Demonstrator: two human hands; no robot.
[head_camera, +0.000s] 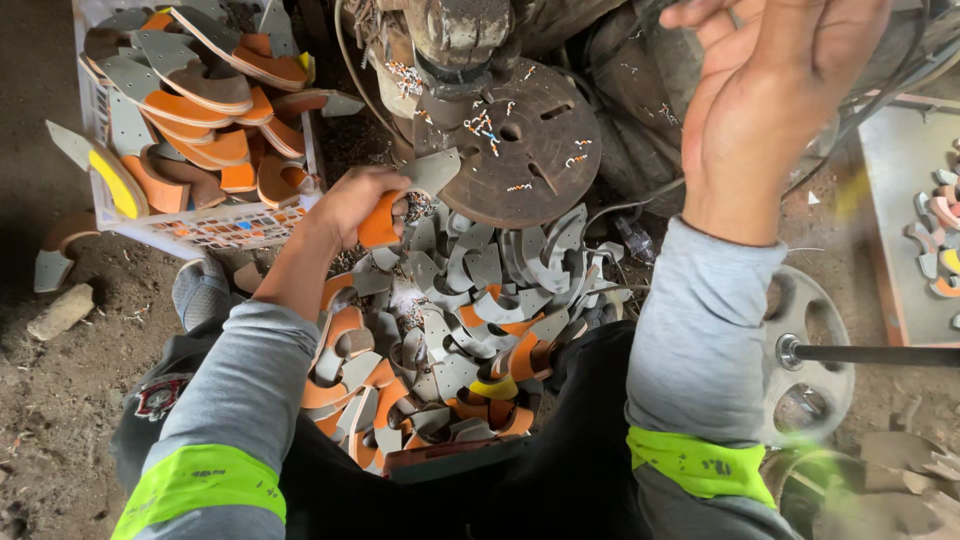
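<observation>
Here, left hand (360, 205) clenched around an orange-and-grey curved sole piece (400, 200), orange end in the fist, grey tip poking up toward the rusty round machine plate (525, 140). Piece held just above the far edge of a heap of cut pieces (450, 330), grey and orange mixed, a yellow one near the middle. Heap piled between the knees, near side bounded by a dark lap and a reddish-brown rim.

Right hand (775, 90) raised at far right, fingers loosely spread and released, grasping nothing; fingertips partly out of view at the top edge. Grey sleeves with bright yellow-green bands on both forearms.

Left and far: white plastic crate (215, 225) stacked with more orange-and-grey pieces, one yellow-edged piece hanging over its left wall. Loose pieces on the dirt floor beside it. Small coloured bits scattered on the machine plate.

Right: metal wheel with round holes (815, 345) on a dark shaft; further right a flat metal tray (895, 200) with a few small curved pieces along its edge.
</observation>
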